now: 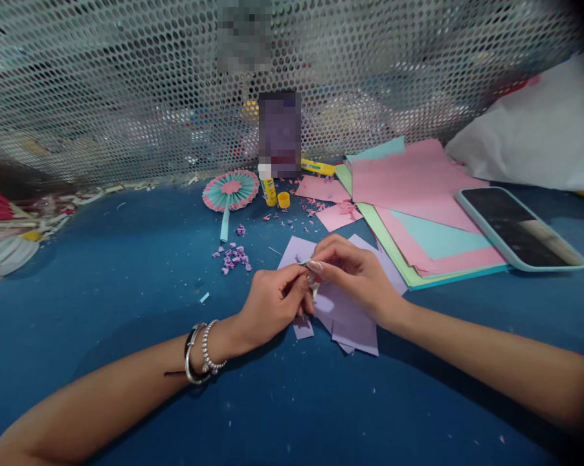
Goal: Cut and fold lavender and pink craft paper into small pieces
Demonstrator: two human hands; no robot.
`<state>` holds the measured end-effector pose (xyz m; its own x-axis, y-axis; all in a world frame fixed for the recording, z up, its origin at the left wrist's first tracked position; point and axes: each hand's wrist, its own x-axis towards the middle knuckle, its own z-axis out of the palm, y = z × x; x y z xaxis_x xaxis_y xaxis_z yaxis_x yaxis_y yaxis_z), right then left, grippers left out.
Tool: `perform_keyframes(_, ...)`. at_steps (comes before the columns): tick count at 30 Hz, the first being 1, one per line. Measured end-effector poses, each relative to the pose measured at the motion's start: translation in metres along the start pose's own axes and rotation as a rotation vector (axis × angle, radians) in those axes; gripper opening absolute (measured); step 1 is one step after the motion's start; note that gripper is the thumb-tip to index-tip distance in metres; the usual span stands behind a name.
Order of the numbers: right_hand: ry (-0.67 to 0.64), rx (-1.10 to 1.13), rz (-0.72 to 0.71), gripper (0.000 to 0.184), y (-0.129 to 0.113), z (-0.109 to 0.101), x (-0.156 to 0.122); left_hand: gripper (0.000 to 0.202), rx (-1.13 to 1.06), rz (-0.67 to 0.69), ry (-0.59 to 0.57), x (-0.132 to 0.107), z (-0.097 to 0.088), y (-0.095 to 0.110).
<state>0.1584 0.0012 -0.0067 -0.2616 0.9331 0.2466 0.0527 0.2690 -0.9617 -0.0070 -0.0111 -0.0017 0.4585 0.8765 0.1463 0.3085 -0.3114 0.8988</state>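
Close together over sheets of purple paper (355, 336), my left hand (272, 301) and my right hand (357, 275) meet at the fingertips. Thumb and fingers of each are closed in a pinch. Between them shows the edge of a small light-blue paper piece (305, 262); the fingers hide most of it. Crumpled purple paper bits (236, 259) lie on the blue table (141, 278) beyond my left hand. Farther back rests a pleated light-blue and pink paper rosette (231, 189) with a strip hanging from it.
An uncapped glue stick (269, 191) stands by its yellow cap (283, 200). Another yellow tube (318, 167) lies behind. At right are stacked coloured sheets (418, 181), a phone (520, 226) overlapping their edge, and a white bag (539, 136). A perforated metal panel (141, 84) borders the back.
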Motion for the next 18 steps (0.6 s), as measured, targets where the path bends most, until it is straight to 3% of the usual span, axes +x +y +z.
perform_keyframes(6,0.010,0.001,0.012,0.026,-0.0042,-0.0010,-0.0001,0.023,0.086,0.041,0.043,-0.0010,-0.0007,0.0019)
perform_keyframes(13,0.001,-0.007,-0.007,0.014,0.0012,-0.0007,0.0003,0.020,0.101,0.034,0.074,-0.0004,-0.0001,0.0003)
perform_keyframes(18,0.003,0.014,0.008,0.017,0.0004,-0.0007,-0.0002,0.021,0.083,0.007,0.037,0.0020,0.0002,-0.0008)
